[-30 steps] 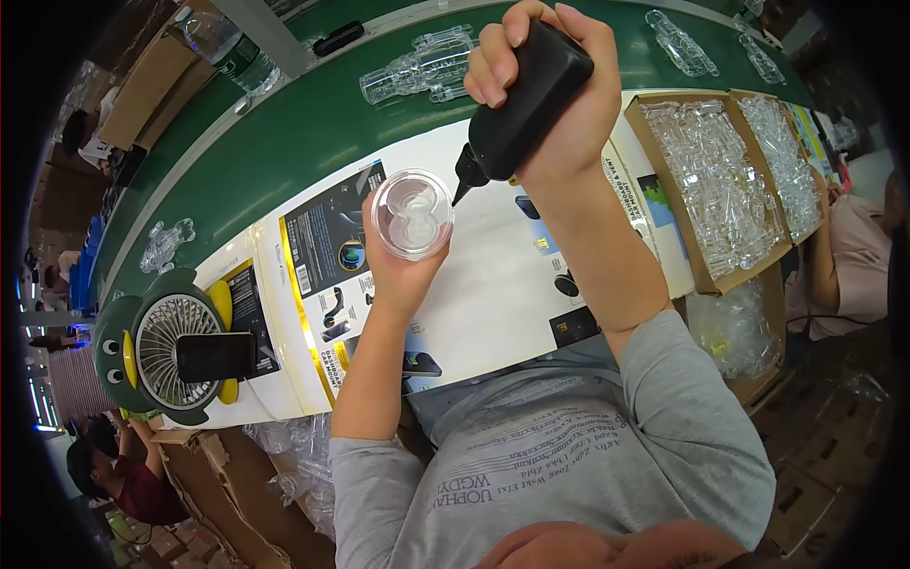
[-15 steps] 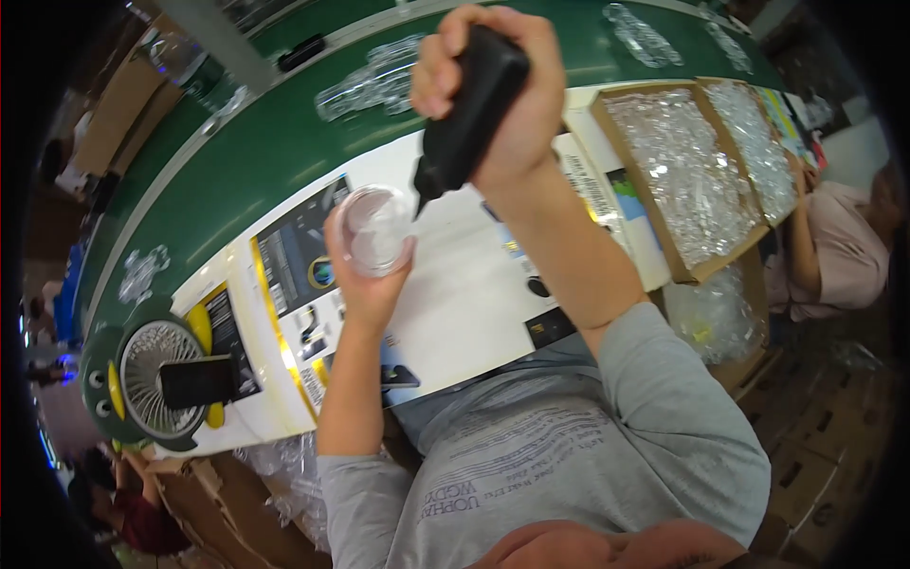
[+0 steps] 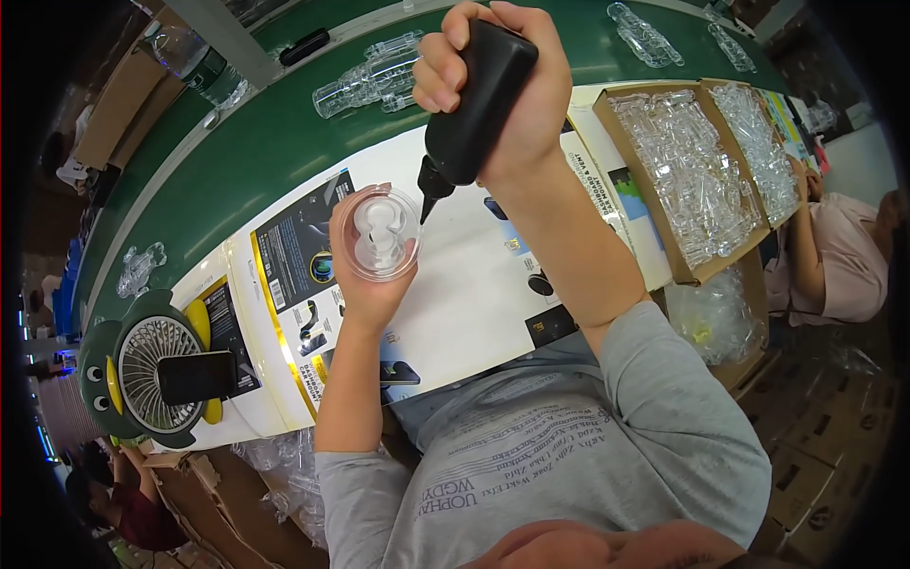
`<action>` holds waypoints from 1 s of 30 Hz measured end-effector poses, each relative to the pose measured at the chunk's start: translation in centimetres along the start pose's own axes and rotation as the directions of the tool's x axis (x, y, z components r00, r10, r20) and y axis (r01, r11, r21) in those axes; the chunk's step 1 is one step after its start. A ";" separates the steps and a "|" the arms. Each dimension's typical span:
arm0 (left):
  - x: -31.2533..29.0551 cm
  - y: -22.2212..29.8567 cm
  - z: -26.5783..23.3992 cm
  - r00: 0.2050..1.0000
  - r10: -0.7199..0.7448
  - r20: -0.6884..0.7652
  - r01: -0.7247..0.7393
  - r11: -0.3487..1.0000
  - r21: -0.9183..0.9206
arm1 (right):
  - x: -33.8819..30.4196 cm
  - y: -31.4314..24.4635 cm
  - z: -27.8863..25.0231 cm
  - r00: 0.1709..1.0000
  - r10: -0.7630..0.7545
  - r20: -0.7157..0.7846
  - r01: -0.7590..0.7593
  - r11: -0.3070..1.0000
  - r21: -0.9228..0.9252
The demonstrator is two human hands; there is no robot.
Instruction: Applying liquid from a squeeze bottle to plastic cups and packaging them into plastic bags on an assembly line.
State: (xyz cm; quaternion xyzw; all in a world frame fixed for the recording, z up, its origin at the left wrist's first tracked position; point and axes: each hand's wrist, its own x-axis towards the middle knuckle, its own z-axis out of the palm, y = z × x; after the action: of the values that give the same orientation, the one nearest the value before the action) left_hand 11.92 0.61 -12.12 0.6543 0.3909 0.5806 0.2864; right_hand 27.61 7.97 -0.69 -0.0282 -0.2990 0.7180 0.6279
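Observation:
My left hand (image 3: 373, 296) is closed around a round clear plastic piece (image 3: 382, 232), held over the cardboard with its circular rim facing up. Some of the fingers are hidden behind it. My right hand (image 3: 521, 104) grips a black squeeze bottle (image 3: 482, 100), tipped so that its narrow nozzle points down. The nozzle tip is right at the right-hand rim of the clear piece; whether they touch I cannot tell. Beyond my right hand, several clear plastic parts (image 3: 374, 78) lie on the green table (image 3: 275, 133).
Printed cardboard (image 3: 455, 313) covers the near table edge. At right stand a carton (image 3: 678, 180) of clear parts and a person in a pale top (image 3: 839, 256). A green fan (image 3: 147, 375) with a dark phone (image 3: 196, 377) against it is at left. Behind stands a water bottle (image 3: 199, 66).
The clear piece has turned slightly in my left hand and shifted a little right. The black bottle has moved slightly right and down, its nozzle staying by the rim.

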 end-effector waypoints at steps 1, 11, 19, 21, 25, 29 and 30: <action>-0.1 -0.1 0.0 1.000 -0.010 -0.003 0.010 1.000 -0.008 | 0.0 0.0 0.0 1.000 -0.018 0.015 0.018 1.000 -0.006; -0.2 0.0 -0.2 1.000 -0.009 0.000 0.009 1.000 0.016 | -0.2 0.0 0.2 0.997 -0.061 0.050 0.063 0.997 -0.045; -0.5 0.3 0.0 0.997 -0.017 -0.073 0.022 0.997 0.077 | -0.4 -0.1 0.5 0.992 -0.103 0.076 0.108 0.992 -0.059; -0.5 0.3 -0.2 0.998 -0.002 -0.060 0.006 0.997 0.078 | -0.4 -0.2 0.5 0.992 -0.106 0.075 0.110 0.992 -0.055; -0.4 0.2 -0.4 0.998 -0.066 -0.022 0.068 0.994 0.090 | -0.5 -0.5 0.3 0.988 -0.135 0.081 0.142 0.987 -0.082; -0.2 0.2 -0.7 0.997 -0.058 -0.052 0.062 0.995 0.075 | -0.5 -0.5 0.8 0.987 -0.143 0.070 0.151 0.980 -0.126; -0.2 0.5 -0.9 0.991 -0.119 -0.062 0.123 0.990 0.063 | -0.4 -0.4 0.7 0.989 -0.130 0.069 0.137 0.985 -0.108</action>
State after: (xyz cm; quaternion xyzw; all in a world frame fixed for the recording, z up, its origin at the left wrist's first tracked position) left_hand 11.10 0.12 -11.70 0.6212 0.4574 0.5676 0.2876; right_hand 27.77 7.35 -0.10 -0.0214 -0.3593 0.6570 0.6625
